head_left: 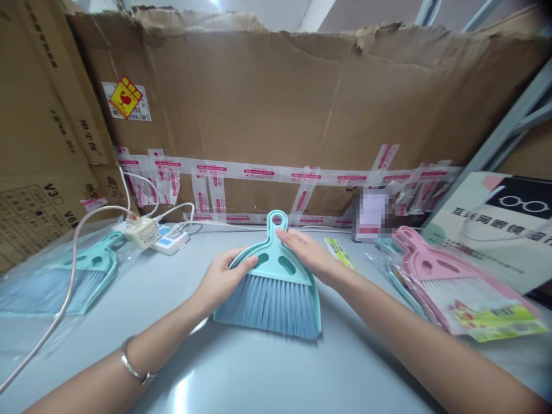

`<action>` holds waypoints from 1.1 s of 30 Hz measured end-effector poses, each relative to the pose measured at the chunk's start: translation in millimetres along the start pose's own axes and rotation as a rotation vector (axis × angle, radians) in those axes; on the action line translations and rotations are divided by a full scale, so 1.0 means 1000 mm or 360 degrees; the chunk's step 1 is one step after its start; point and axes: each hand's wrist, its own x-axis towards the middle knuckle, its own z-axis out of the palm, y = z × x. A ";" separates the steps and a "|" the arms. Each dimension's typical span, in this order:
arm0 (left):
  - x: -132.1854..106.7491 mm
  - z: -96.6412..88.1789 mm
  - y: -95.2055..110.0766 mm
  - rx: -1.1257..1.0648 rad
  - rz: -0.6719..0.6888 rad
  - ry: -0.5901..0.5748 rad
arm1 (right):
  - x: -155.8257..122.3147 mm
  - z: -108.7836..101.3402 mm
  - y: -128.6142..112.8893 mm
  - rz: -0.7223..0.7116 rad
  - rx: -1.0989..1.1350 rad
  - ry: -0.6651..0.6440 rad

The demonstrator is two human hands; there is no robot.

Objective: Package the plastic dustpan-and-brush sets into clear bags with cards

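Centre stage: a teal plastic brush-and-dustpan set (276, 287) lies flat on the smooth grey tabletop (267, 374), right between the two hands.
Long axis: it runs straight away from the person, with the looped handle at the far end and the pale blue bristles at the near end.
Left hand (224, 279): clamped on the set's left shoulder, thumb on top, fingers curled under the edge.
Right hand (308, 253): fingers laid long over the neck and right shoulder. The thumb is hidden, so I cannot tell whether it pinches.
Nearer hand: both are touching, the right one further up towards the loop.
Feel: hard glossy plastic with two oval cut-outs, and soft straight bristles fanning wide.
Left side: a second teal set in a clear plastic bag (81, 276), with a white power strip (172, 240) just behind it.
Right side: bagged pink plastic sets (448, 282), stacked near the right forearm.
Backdrop: a taped brown cardboard wall (280, 103).
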 end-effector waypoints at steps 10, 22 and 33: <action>0.001 -0.002 -0.003 0.0009 -0.0021 0.0005 | 0.015 0.012 -0.001 -0.0120 0.0084 0.0167; -0.001 0.000 -0.002 -0.0021 -0.0064 -0.0023 | 0.019 0.013 0.004 -0.0153 0.0035 0.0223; -0.001 0.000 -0.003 0.0010 -0.0123 -0.0022 | 0.019 0.014 0.007 -0.0125 0.0080 0.0261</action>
